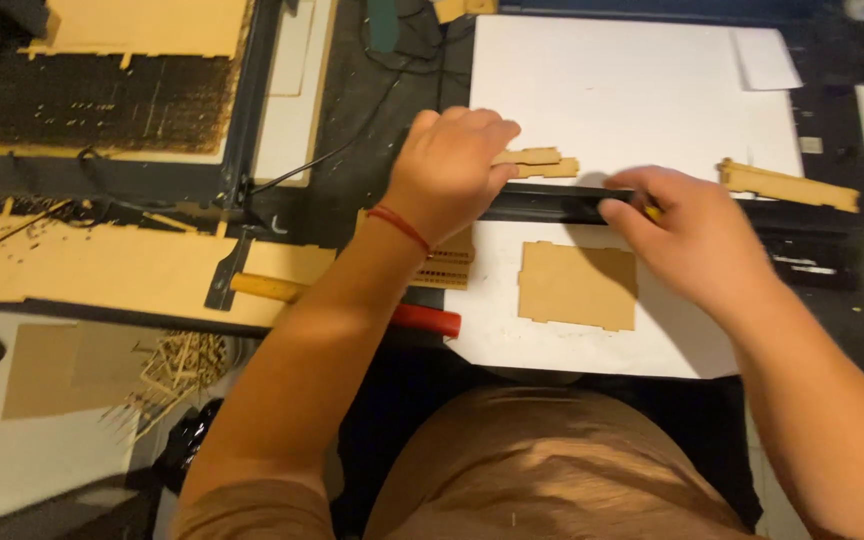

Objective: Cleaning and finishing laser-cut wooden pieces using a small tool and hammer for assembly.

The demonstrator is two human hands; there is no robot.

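Note:
My left hand (449, 165) is closed over a small notched wooden piece (540, 161) that sticks out to the right of its fingers, on the white board (632, 90). My right hand (697, 240) rests on a black bar (552, 205) lying across the table, its fingers curled around a small yellow-tipped object that is mostly hidden. A flat rectangular wooden panel (579, 285) with notched edges lies below both hands on a white sheet (492, 330). A slotted wooden piece (447, 265) sits partly under my left wrist.
Another long notched wooden strip (790, 187) lies at the right. A large cut-out wooden sheet (102, 265) and a dark laser-cut grid (92, 95) fill the left. A hammer with a wooden handle (267, 288) and a red-handled tool (427, 320) lie near my left forearm. Wood offcuts (177, 365) are piled lower left.

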